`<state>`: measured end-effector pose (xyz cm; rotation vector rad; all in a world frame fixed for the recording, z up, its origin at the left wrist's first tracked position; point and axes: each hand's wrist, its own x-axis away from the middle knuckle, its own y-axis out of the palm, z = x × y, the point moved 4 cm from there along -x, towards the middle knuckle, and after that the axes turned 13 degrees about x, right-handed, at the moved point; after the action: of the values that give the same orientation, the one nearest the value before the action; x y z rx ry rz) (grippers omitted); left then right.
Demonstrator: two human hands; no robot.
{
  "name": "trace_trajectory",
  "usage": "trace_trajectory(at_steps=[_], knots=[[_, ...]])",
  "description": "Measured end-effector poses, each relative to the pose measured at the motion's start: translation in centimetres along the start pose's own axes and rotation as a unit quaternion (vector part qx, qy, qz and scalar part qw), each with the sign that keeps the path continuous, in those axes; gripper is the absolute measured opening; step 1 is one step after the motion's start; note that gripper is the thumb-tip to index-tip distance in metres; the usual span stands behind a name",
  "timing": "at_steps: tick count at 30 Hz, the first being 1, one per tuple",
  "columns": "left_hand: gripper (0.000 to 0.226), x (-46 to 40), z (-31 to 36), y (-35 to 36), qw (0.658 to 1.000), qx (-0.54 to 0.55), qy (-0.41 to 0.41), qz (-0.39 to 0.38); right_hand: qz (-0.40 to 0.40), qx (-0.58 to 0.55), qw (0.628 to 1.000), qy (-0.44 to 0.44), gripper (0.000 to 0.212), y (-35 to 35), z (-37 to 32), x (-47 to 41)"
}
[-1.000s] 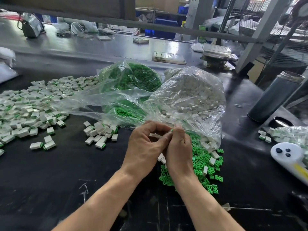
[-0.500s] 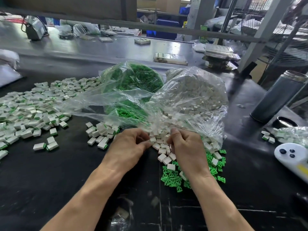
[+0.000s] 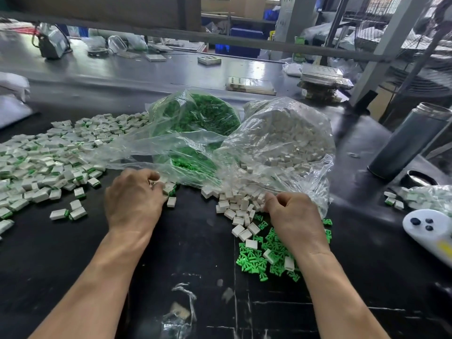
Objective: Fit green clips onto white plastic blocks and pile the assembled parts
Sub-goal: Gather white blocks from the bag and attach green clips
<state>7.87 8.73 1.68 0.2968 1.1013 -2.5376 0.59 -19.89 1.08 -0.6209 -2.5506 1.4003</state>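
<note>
My left hand (image 3: 133,196) lies curled over a small heap of assembled parts (image 3: 171,190), fingertips pinching what looks like one assembled part. To its left spreads a large pile of assembled white-and-green parts (image 3: 49,162). My right hand (image 3: 292,215) has its thumb and fingers curled in among the loose white blocks (image 3: 237,211) and seems to pinch one. These blocks spill from the clear bag of white blocks (image 3: 281,143). Loose green clips (image 3: 254,260) lie under my right wrist. A clear bag of green clips (image 3: 195,118) stands behind.
At the right stand a dark metal bottle (image 3: 411,140) and its lid (image 3: 419,178), with a small bag of assembled parts (image 3: 425,196) and a white controller (image 3: 428,228) nearby. Flat trays and tools lie on the far bench. Black tabletop (image 3: 195,253) stretches between my forearms.
My hands were together in the middle and have drawn apart. The left went left to the small heap of assembled parts. The right went right and down into the loose white blocks.
</note>
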Motion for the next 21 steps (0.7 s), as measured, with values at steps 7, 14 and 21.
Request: trace_trajectory(at_steps=[7,14,21], knots=[[0.012,0.7,1.4,0.1,0.999,0.049,0.002,-0.004,-0.06,0.038,0.997,0.013,0.014,-0.9,0.6,-0.1],[0.01,3.8,4.0,3.8,0.978,0.1,0.048,-0.178,-0.078,0.146,0.986,0.004,0.01,0.0,-0.7,0.4],[0.03,4.8,4.4,5.5,0.968,0.075,0.05,-0.234,-0.072,0.189,0.979,-0.003,0.009,0.2,-1.2,0.4]])
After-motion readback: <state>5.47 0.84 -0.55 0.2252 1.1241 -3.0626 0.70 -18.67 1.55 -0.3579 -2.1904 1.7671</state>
